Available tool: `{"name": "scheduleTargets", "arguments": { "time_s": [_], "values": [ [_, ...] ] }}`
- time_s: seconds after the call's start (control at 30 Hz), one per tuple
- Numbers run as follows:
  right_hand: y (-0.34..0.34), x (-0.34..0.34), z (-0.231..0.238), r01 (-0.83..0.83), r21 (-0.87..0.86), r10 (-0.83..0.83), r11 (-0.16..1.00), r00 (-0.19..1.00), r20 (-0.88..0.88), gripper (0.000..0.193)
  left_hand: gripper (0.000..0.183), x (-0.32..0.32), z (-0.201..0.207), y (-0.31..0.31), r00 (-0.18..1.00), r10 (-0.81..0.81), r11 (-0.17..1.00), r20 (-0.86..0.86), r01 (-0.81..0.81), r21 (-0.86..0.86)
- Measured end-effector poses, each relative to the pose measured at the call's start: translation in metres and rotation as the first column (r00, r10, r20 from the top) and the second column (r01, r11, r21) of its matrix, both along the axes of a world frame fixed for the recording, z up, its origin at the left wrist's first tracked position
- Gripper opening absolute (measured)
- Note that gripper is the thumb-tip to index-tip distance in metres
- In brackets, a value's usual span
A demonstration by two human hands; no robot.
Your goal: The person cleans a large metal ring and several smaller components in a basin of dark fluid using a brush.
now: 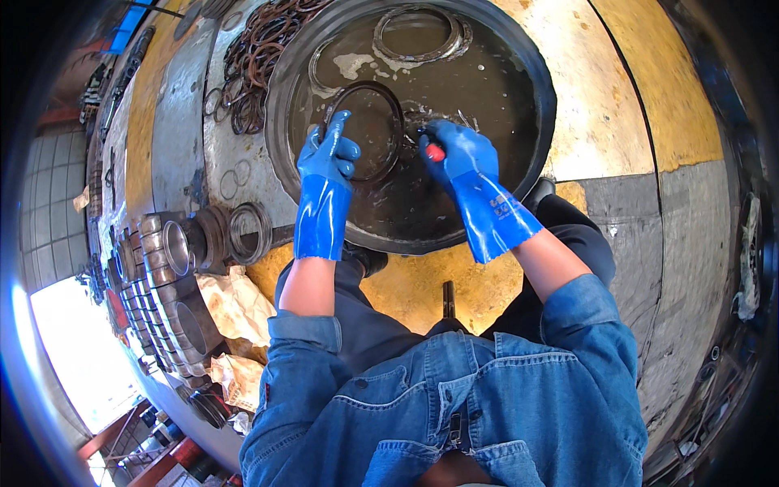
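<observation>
Both my hands wear long blue rubber gloves over a wide round tub (545, 122) of dark, murky liquid. My left hand (329, 154) grips the left side of a dark ring (398, 122), holding it tilted over the liquid. One finger of that hand points up along the ring. My right hand (461, 150) is closed around a tool with a red handle end (436, 152), just right of the ring. The tool's working end is dark and blurred against the liquid, so its kind is unclear. Larger metal rings (418, 58) lie at the tub's far side.
A heap of rusty rings (261, 61) lies left of the tub. Nearer on the left stand rows of thick metal rings (191, 321), beside crumpled brown paper (235, 304). Worn yellow and grey floor plates (625, 219) surround the tub. My legs are spread at its near edge.
</observation>
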State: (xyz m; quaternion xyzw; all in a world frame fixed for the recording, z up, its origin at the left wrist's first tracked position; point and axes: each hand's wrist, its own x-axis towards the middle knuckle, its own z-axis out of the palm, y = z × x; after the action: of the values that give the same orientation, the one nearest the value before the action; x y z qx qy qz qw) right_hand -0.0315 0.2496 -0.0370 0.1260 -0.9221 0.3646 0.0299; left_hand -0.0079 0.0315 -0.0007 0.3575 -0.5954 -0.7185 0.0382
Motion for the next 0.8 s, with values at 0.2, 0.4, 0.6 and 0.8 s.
{"name": "scheduleTargets", "arguments": {
  "time_s": [0.2, 0.4, 0.6, 0.8],
  "values": [
    [0.002, -0.012, 0.023, 0.021, -0.306, 0.176, 0.952, 0.778, 0.602, 0.03, 0.022, -0.002, 0.001, -0.013, 0.996, 0.077, 0.984, -0.047, -0.068, 0.163],
    [-0.01, 0.003, 0.03, 0.012, -0.507, 0.386, 0.862, 0.634, 0.67, 0.036, 0.033, 0.004, 0.009, -0.002, 0.994, -0.042, 0.988, -0.098, 0.056, 0.142],
    [-0.001, -0.01, 0.007, -0.152, -0.042, 0.158, 0.987, 0.954, 0.254, 0.028, 0.036, 0.006, -0.004, -0.012, 0.958, -0.206, 0.919, -0.199, 0.26, 0.297],
    [0.006, -0.024, 0.002, -0.012, -0.356, 0.012, 0.934, 1.0, -0.003, 0.028, 0.038, 0.008, -0.019, -0.021, 0.963, -0.253, 0.887, -0.089, 0.267, 0.376]
  ]
}}
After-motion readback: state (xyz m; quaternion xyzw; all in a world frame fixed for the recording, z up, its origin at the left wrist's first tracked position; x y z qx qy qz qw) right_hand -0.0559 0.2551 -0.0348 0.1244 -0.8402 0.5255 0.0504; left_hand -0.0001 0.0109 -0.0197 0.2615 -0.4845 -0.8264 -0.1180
